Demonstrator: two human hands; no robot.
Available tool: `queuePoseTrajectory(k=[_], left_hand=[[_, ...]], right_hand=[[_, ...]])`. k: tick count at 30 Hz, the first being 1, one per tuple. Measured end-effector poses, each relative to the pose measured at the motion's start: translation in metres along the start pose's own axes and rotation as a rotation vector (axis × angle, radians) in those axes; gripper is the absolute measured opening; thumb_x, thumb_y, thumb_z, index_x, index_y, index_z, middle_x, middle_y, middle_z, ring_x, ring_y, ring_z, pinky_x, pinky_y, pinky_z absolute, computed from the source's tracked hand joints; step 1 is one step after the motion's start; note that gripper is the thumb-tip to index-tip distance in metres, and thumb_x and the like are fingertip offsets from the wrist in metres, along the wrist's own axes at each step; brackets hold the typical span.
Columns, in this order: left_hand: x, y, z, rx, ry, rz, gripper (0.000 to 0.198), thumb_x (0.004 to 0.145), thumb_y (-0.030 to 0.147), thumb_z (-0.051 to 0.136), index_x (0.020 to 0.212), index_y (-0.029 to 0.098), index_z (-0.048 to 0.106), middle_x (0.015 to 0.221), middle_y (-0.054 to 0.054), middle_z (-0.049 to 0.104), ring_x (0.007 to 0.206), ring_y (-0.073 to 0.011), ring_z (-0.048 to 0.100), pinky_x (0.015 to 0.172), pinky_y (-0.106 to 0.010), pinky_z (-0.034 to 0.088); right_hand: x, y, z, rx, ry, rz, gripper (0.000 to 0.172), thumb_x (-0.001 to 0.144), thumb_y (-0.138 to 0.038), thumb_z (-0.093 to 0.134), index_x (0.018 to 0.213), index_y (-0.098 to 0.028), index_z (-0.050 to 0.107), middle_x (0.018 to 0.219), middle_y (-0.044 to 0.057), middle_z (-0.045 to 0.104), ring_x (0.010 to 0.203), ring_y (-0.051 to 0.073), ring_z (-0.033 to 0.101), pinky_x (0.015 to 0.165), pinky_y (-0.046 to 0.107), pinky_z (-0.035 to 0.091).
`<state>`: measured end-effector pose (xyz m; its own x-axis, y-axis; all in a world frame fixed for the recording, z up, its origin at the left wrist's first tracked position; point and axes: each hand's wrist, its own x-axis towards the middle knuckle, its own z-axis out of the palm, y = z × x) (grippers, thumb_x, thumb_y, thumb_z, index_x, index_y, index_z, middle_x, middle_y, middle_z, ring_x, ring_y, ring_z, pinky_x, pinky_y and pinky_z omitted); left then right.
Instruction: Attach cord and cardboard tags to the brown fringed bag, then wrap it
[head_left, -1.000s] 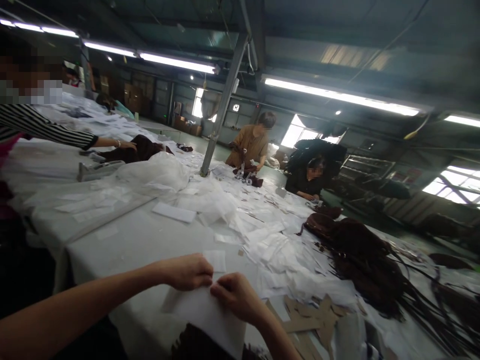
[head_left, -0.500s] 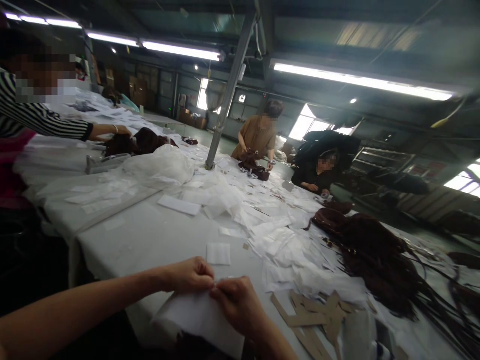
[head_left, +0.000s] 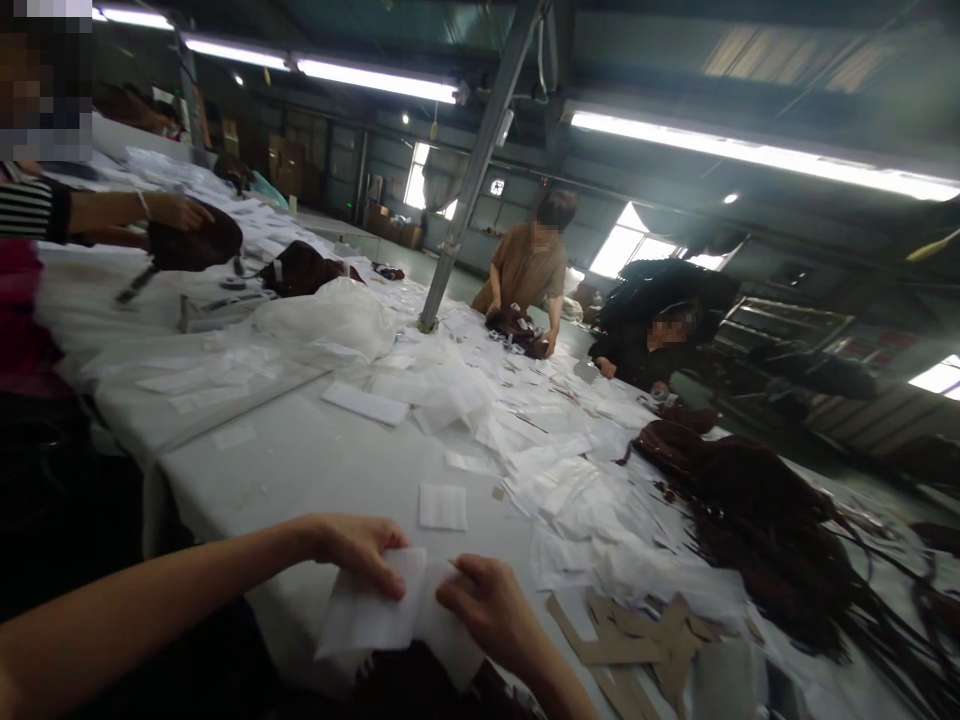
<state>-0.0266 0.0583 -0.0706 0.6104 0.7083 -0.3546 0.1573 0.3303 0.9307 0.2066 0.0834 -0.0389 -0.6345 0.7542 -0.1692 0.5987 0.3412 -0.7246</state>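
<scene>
At the near edge of the table, my left hand (head_left: 364, 550) pinches a white sheet (head_left: 382, 610) between thumb and fingers. My right hand (head_left: 484, 600) grips a second white piece (head_left: 448, 635) just to the right; whether the two pieces are joined lower down is unclear. Below them a dark brown item (head_left: 412, 685) shows partly at the bottom edge. Beyond my hands a small white foam square (head_left: 442, 507) lies flat on the white table (head_left: 300, 480), with a tiny tan scrap (head_left: 498, 493) to its right.
Brown strips (head_left: 622, 640) lie right of my right hand, with dark brown bags and straps (head_left: 750, 510) beyond. Crumpled white sheets (head_left: 577, 490) cover the table's middle. A metal post (head_left: 472, 170) rises from it. Several people stand around; one at left holds a brown bag (head_left: 196, 238).
My hands, pinched together before, have moved apart, and the white material now shows as two pieces between them. The person at left has raised a brown bag. The view has shifted slightly.
</scene>
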Motion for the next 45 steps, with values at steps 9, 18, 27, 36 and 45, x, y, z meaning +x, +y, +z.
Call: queuePoseTrajectory(k=[9,18,27,36,45], left_hand=[[-0.005,-0.048,-0.036,-0.086,0.267,-0.03,0.044,0.058,0.053,0.073,0.08,0.016,0.068,0.075,-0.001,0.066,0.064,-0.0147,0.057,0.057,-0.022,0.046],[0.032,-0.009,0.0,0.146,0.068,0.184,0.059,0.085,0.065,0.037,0.084,0.017,0.071,0.077,-0.002,0.067,0.071,-0.017,0.057,0.068,-0.025,0.046],[0.064,0.001,-0.027,0.132,0.1,0.188,0.062,0.068,0.035,0.07,0.126,0.02,0.055,0.12,-0.004,0.062,0.108,-0.0277,0.055,0.09,-0.033,0.046],[0.137,-0.016,-0.043,0.208,0.256,0.062,0.06,0.061,0.028,0.069,0.12,0.021,0.06,0.119,-0.005,0.063,0.105,-0.026,0.057,0.083,-0.029,0.046],[0.179,-0.005,-0.065,0.33,0.22,0.099,0.038,0.066,0.036,0.067,0.1,0.021,0.064,0.086,0.002,0.066,0.079,-0.019,0.058,0.064,-0.023,0.044]], right_hand=[[-0.017,0.0,-0.038,0.332,0.231,0.01,0.03,0.079,-0.045,0.058,0.075,-0.016,0.063,0.058,-0.003,0.049,0.053,0.011,0.041,0.049,0.022,0.031],[0.017,-0.022,0.018,0.109,-0.033,-0.167,0.013,0.065,-0.011,0.069,0.067,-0.023,0.071,0.076,-0.003,0.066,0.072,0.014,0.06,0.065,0.02,0.043],[0.043,0.033,0.004,0.053,0.414,-0.153,0.032,0.074,-0.017,0.058,0.105,-0.019,0.063,0.101,0.007,0.069,0.094,0.02,0.064,0.084,0.029,0.049],[0.063,0.108,0.004,0.177,0.507,0.125,0.047,0.074,-0.027,0.056,0.119,-0.013,0.059,0.12,0.012,0.064,0.114,0.028,0.057,0.102,0.043,0.043],[0.088,0.131,0.004,0.296,0.671,0.22,0.046,0.077,-0.031,0.056,0.12,-0.014,0.058,0.121,0.011,0.064,0.115,0.026,0.057,0.1,0.039,0.046]])
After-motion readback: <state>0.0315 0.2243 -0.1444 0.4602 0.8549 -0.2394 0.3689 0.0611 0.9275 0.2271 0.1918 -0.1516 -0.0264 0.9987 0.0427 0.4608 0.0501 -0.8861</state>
